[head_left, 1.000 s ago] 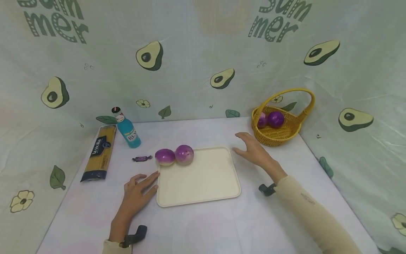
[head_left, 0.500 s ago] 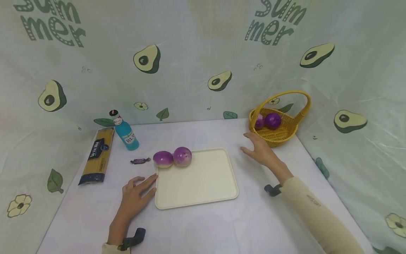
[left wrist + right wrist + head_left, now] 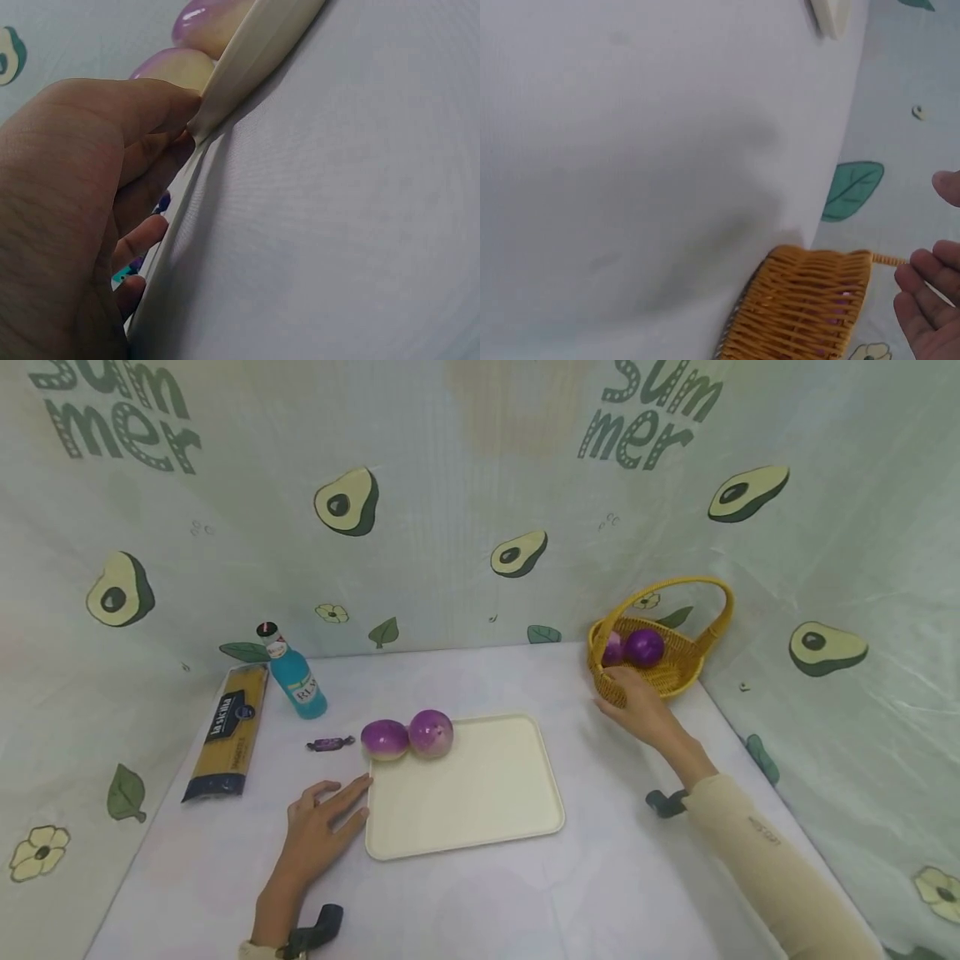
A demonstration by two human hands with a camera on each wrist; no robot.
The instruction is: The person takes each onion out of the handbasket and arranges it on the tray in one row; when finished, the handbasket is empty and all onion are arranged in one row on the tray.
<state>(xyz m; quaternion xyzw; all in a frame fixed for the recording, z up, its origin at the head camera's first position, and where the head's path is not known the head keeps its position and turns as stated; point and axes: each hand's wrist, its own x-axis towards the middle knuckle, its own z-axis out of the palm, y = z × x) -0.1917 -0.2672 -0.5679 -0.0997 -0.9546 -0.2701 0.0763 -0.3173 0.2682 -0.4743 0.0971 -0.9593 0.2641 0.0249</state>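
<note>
My left hand (image 3: 318,827) touches the left rim of a cream tray (image 3: 465,797), fingers extended; in the left wrist view its fingertips meet the tray wall (image 3: 251,67). Two glossy purple-and-cream, turnip-like vegetables, one oval (image 3: 385,740) and one round (image 3: 431,733), sit at the tray's back left corner. At the front of a yellow wicker basket (image 3: 684,670) is my right hand (image 3: 647,714), thumb apart from fingers and nothing held. A purple ball-shaped vegetable (image 3: 645,647) and a paler one (image 3: 612,649) lie inside. The right wrist view shows the basket side (image 3: 802,307) beside the fingers (image 3: 930,292).
A blue bottle (image 3: 300,681) stands at the back left, next to a spaghetti pack (image 3: 228,731). A purple-wrapped candy (image 3: 330,744) lies left of the vegetables. Avocado-printed cloth (image 3: 442,485) hangs behind the white table (image 3: 480,910).
My right hand has moved rightward and away from me, from beside the tray to the basket's front. The left hand stays at the tray rim. The view has shifted slightly.
</note>
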